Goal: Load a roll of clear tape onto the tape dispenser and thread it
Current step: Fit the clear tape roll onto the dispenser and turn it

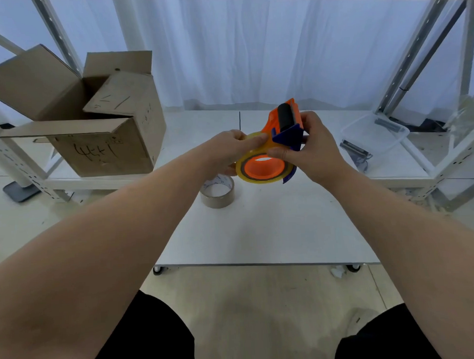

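Above the white bench (pixel 259 232), the right hand (pixel 317 155) grips an orange-and-blue plastic tape dispenser (pixel 284 118). The left hand (pixel 226 150) holds the clear tape roll (pixel 253 180) seated on its hub.

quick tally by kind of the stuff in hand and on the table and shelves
tape rolls: 2 (clear roll, brown roll)
tape dispenser: 1
cardboard box: 1
clear plastic tub: 1
total: 5

Glossy plastic dispenser (pixel 283 124); matt (creased) cardboard box (pixel 100 130).
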Demonstrator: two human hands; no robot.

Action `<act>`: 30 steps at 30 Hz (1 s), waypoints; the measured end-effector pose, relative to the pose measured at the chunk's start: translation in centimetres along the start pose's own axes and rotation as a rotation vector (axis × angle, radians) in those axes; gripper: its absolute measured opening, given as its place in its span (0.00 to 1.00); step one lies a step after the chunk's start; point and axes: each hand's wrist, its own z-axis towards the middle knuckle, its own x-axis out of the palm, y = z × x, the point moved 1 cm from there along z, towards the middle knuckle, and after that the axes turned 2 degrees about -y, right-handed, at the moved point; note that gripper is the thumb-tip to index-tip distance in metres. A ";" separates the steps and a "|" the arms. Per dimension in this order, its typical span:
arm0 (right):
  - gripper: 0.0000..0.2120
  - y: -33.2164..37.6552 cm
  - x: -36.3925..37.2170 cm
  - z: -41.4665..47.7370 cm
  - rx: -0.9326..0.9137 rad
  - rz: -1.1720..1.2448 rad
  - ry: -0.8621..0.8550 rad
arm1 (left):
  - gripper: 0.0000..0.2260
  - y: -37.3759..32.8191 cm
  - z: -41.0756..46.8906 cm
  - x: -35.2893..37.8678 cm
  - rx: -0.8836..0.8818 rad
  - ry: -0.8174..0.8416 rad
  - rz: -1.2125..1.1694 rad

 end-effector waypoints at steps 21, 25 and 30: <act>0.34 -0.7 -0.6 0.2 0.198 0.028 -0.066 | 0.19 0.0 -0.9 -0.1 0.580 -0.215 0.577; 0.34 -0.7 -0.7 0.2 0.258 0.076 -0.012 | 0.18 -0.6 -1.4 0.0 0.535 -0.318 0.642; 0.34 -1.1 -1.1 0.4 0.301 0.219 -0.005 | 0.15 0.6 -0.9 -0.5 0.426 -0.350 0.202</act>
